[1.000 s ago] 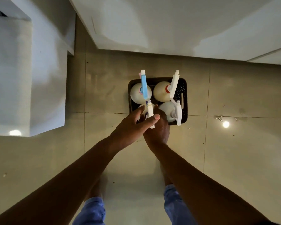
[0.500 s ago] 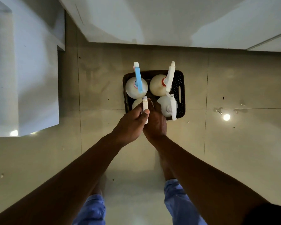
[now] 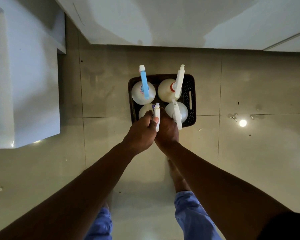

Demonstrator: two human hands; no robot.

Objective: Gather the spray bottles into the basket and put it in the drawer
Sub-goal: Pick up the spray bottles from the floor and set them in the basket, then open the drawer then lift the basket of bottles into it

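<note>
1. The left hand [image 3: 140, 132] was curled shut around the neck of the near-left spray bottle [image 3: 144, 110], its fingers [image 3: 154, 120] pressed against the white trigger head [image 3: 157, 116].
2. The right hand [image 3: 167, 131] lay just behind the left, touching it at the same bottle; its fingers were hidden under the trigger head and the left hand, so I could not tell whether they gripped anything.
3. That bottle stood upright in the near-left corner of the dark basket [image 3: 190, 94].
4. Three more bottles stood upright in the basket: a blue-triggered bottle [image 3: 143, 91] at far left, a red-collared bottle [image 3: 167, 90] at far right, and a white bottle [image 3: 177, 110] at near right.
5. The basket sat on the tiled floor [image 3: 249, 161], near white cabinet fronts [image 3: 163, 19].
</note>
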